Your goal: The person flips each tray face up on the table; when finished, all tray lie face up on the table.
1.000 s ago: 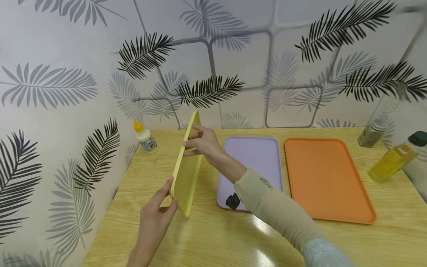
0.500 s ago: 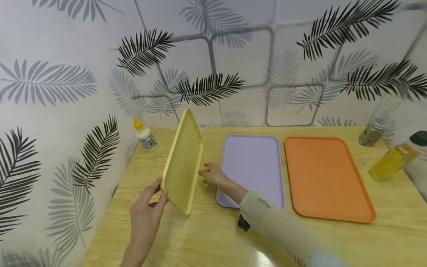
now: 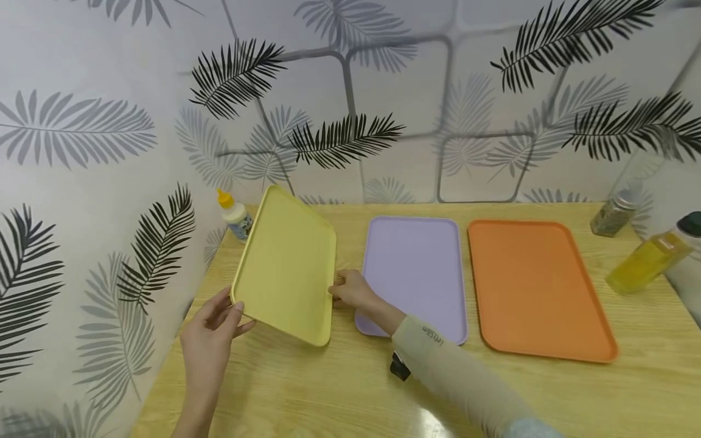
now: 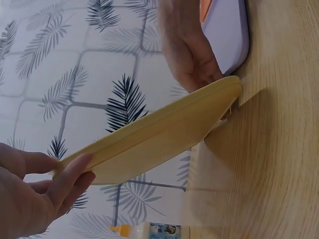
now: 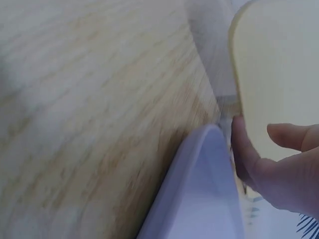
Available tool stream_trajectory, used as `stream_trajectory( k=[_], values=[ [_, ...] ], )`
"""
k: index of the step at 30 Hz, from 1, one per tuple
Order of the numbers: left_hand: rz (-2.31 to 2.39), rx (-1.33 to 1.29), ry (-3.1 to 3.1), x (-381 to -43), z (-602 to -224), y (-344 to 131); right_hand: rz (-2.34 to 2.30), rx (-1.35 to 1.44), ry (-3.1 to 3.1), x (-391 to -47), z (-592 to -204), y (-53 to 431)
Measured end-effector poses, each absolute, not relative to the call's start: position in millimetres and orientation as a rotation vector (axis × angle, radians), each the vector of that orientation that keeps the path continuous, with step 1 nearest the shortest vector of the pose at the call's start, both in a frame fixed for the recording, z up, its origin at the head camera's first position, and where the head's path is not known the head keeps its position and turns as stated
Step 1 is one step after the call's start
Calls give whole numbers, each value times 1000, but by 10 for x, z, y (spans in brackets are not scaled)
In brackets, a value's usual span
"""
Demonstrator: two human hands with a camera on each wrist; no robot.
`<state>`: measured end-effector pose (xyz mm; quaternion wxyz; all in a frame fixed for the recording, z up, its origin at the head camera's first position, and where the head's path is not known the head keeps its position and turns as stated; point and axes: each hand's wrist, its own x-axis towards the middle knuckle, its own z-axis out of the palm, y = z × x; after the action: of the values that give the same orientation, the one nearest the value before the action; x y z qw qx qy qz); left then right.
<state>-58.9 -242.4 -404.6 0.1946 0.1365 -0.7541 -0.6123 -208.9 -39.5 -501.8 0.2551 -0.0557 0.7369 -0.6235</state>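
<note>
A yellow tray (image 3: 287, 261) is held tilted above the wooden table, its left side raised and its right side low. My left hand (image 3: 205, 344) pinches the near left corner between thumb and fingers. At the long right edge is my right hand (image 3: 356, 291), fingers behind the rim and thumb on the inner-face side, as the right wrist view shows. Just right of that hand lies a lilac tray (image 3: 413, 267), flat on the table. The yellow tray's underside (image 4: 149, 149) shows in the left wrist view.
An orange tray (image 3: 539, 286) lies flat right of the lilac one. A glue bottle (image 3: 238, 220) with a yellow cap stands behind the yellow tray, partly hidden. At the far right are a spice jar (image 3: 613, 214) and a bottle of yellow liquid (image 3: 648, 264). Patterned walls border the table (image 3: 328, 395).
My right hand has gone from the yellow tray's upper edge down to its right edge. My left hand has swung left and lower, turning the tray from nearly upright to a shallower tilt.
</note>
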Motion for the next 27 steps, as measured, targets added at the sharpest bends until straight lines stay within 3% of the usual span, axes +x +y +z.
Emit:
stream_trajectory(
  k=[11, 27],
  values=[
    [-1949, 528, -2122, -643, -4018, -2720, -1775, -20, 1894, -2208, -5011, -300],
    [-2231, 125, -2408, -950, -3932, -3215, -1843, 30, 1783, -2185, -4997, -149]
  ],
)
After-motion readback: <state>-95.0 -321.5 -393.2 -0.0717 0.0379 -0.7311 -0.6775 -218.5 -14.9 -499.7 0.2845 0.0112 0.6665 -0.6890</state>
